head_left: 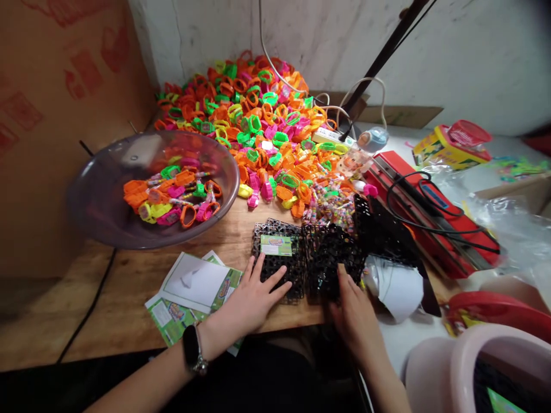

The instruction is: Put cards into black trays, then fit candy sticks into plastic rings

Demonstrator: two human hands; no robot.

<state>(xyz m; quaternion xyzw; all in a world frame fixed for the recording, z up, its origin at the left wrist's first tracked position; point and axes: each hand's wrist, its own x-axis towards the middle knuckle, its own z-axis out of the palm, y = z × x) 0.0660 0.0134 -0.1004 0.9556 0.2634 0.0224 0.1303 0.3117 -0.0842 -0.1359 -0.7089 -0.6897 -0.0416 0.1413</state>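
My left hand (pixel 262 292) lies with fingers spread on a black openwork plastic piece (pixel 275 275). A small green-and-white printed card (pixel 276 245) sits on that piece, just past my fingertips. My right hand (pixel 355 312) is closed at the near right edge of a second black openwork plastic piece (pixel 331 261), its thumb low and partly in shadow. Left of my left hand, green printed cards (pixel 172 312) and a white-faced sheet (pixel 196 281) overlap on the wooden table (pixel 124 304).
A translucent bowl (pixel 103 223) holds colourful toy watches. Behind it rises a large heap of toy watches (pixel 253 115), with small wrapped candies (pixel 329 203) at its front. A red sealer (pixel 434 212) with a black cord stands right; a pink bucket (pixel 434 367) is near right.
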